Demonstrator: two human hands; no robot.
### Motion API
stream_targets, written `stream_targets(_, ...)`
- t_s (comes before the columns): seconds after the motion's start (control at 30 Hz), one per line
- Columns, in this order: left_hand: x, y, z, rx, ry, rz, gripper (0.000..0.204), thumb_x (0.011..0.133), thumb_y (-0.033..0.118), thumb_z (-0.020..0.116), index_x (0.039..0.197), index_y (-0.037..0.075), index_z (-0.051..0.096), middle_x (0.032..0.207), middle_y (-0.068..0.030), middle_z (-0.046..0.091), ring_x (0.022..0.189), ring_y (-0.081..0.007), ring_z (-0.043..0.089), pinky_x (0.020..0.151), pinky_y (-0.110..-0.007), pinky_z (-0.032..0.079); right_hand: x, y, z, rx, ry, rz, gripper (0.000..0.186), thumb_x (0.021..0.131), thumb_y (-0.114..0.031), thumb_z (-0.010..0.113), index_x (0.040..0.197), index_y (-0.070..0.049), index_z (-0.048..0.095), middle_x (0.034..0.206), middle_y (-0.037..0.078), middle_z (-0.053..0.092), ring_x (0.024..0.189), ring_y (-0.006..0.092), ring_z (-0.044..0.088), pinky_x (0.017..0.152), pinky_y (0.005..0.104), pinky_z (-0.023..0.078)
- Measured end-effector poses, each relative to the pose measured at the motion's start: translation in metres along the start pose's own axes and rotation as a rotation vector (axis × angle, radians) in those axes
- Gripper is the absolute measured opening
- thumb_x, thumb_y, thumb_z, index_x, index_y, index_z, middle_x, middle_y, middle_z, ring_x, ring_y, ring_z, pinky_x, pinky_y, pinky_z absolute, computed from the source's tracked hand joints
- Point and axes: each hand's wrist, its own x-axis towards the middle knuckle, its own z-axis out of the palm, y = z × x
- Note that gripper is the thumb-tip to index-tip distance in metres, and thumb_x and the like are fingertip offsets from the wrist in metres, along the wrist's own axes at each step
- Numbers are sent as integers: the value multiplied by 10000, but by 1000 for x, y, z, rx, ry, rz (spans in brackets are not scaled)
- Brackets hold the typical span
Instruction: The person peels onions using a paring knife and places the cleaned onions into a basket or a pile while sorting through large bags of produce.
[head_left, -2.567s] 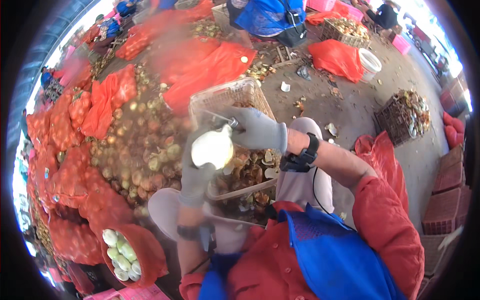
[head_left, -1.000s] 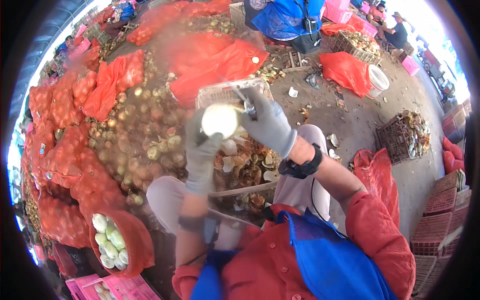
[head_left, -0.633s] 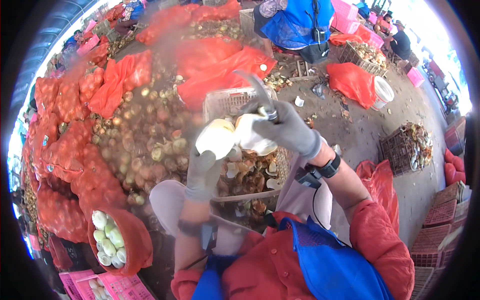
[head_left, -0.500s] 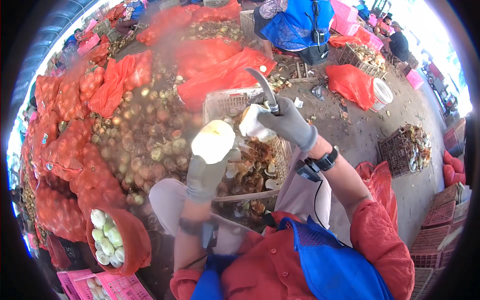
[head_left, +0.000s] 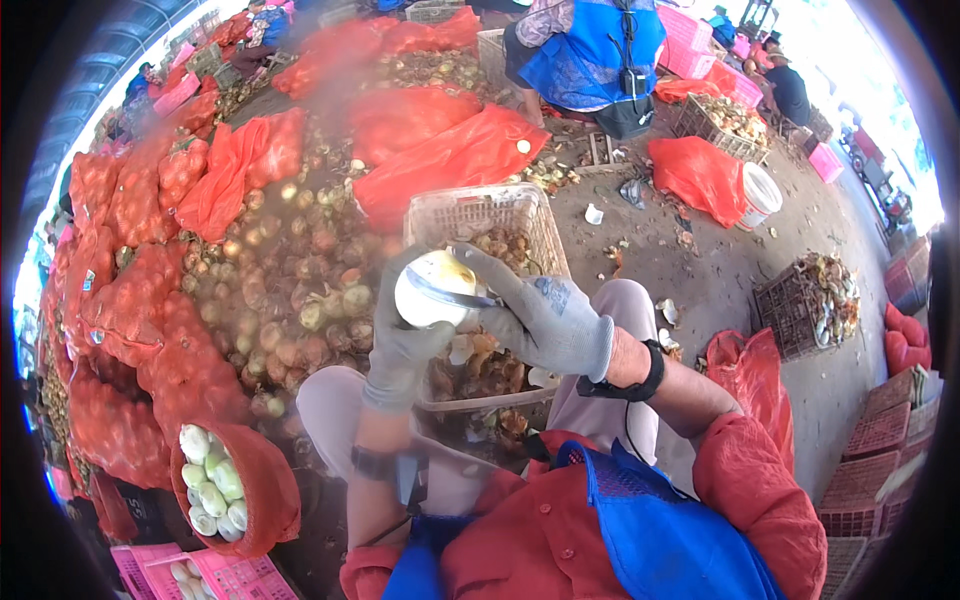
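A pale peeled onion (head_left: 432, 300) sits in my gloved left hand (head_left: 398, 350), fingers curled round its left and lower side. My right hand (head_left: 535, 315), also in a grey glove, grips a curved knife (head_left: 450, 295) whose blade lies across the front of the onion. The right thumb and fingers reach close to the onion's upper right edge. Just beneath both hands, between my knees, stands a plastic crate (head_left: 540, 225) partly filled with brown onion skins and white scraps (head_left: 480, 370).
Loose unpeeled onions (head_left: 290, 310) spread over the ground to my left, beside stacked red mesh sacks (head_left: 130, 310). A red-rimmed container of peeled onions (head_left: 270, 480) stands near my left knee. Crates of peelings (head_left: 800, 310) are at the right; a person in blue (head_left: 590, 60) sits ahead.
My right hand has come down and left, bringing the knife blade onto the onion. The white peel it held is gone from it, and a white piece now lies on the ground ahead.
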Motion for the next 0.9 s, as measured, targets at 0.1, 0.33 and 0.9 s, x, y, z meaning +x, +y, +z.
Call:
stream_targets(0.1,-3,-6,-2,276,34,43,773,726,-53,798,1407,13,436,1263,-128,627,1139,-205,645,970,-354,554,1,7,11,-152,65,-54,598,967,-136,630,1528,-71,435,1047,174,727,887,354,719,734,413,569)
stream_targets(0.33,0,2,11,141,-85,110,678,765,-30,772,1364,14,456,1232,-128,639,1109,-209,658,932,-364,574,9,33,34,-1,333,-188,447,1026,-174,592,1449,-39,537,1055,92,734,876,247,723,738,359,564)
stream_targets(0.9,-16,57,-32,1622,624,636,489,849,340,800,1215,67,622,1129,-164,684,992,-317,644,859,-431,523,3,22,19,348,258,79,614,1013,-4,475,1603,-33,309,757,-44,500,657,54,433,594,235,411)
